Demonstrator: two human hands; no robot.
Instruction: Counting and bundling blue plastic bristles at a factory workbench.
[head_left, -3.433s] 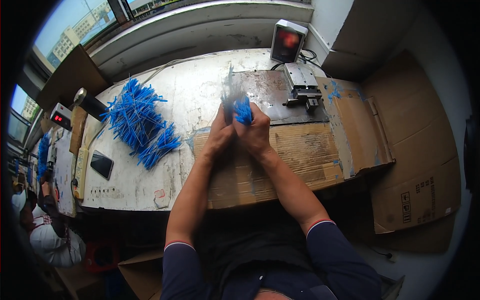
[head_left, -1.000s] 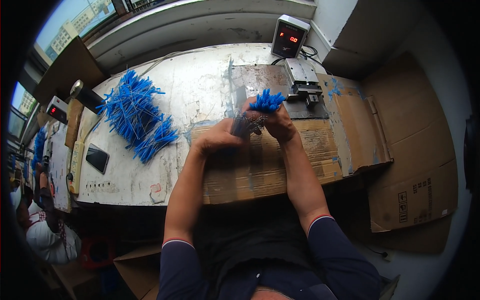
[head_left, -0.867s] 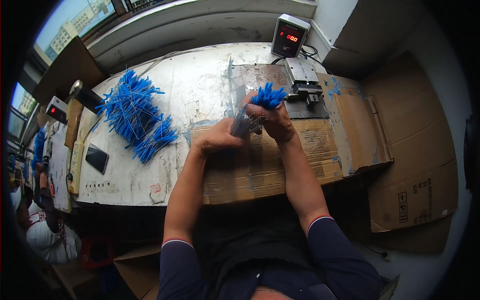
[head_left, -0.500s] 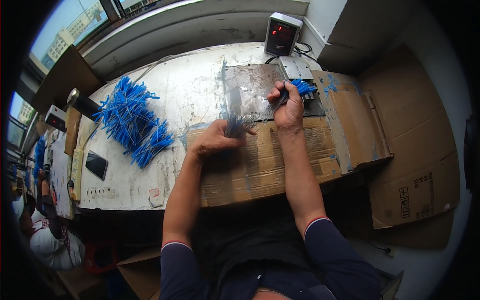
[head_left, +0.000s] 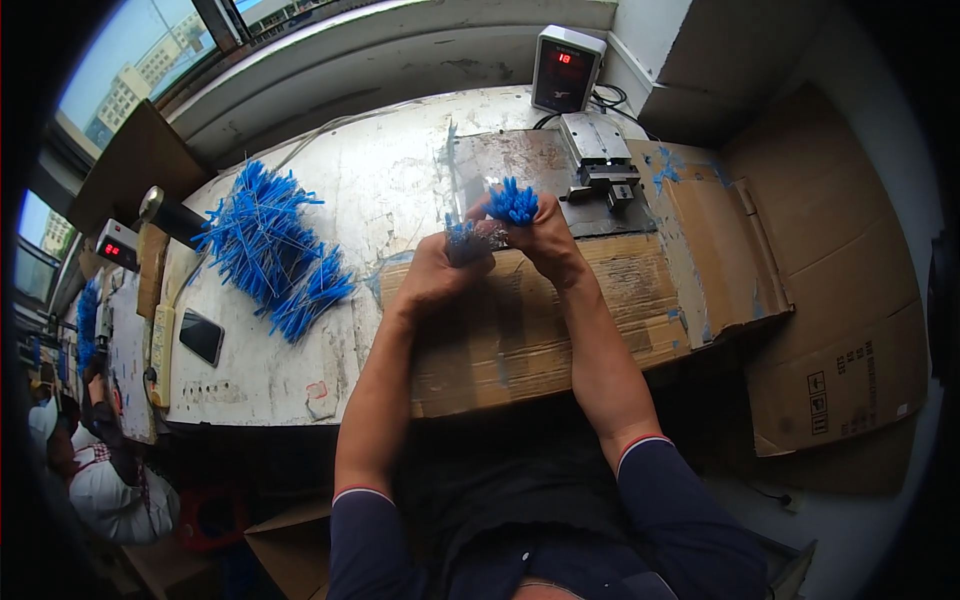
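My right hand (head_left: 548, 245) is closed around a bundle of thin blue-ended wires (head_left: 513, 203), their blue ends bunched upward. Close beside it on the left, my left hand (head_left: 435, 278) is closed on another bundle of thin wires (head_left: 475, 240), with silvery tips and a few blue ends showing. The two bundles nearly meet above the cardboard-covered front of the bench; whether they touch I cannot tell. Further left lies a loose pile of the same blue-ended wires (head_left: 255, 230) on the white benchtop (head_left: 375, 170).
A small metal fixture (head_left: 598, 140) stands behind my right hand, with a red-digit display box (head_left: 567, 70) at the back. A phone (head_left: 202, 336) and a power strip (head_left: 162, 350) lie at left. Folded cardboard (head_left: 830, 300) stands at right. Another person (head_left: 115, 490) sits far left.
My right hand has come left and nearer from beside the metal fixture, bringing its bundle next to the left one. The fixture is now uncovered. The display's digits have changed.
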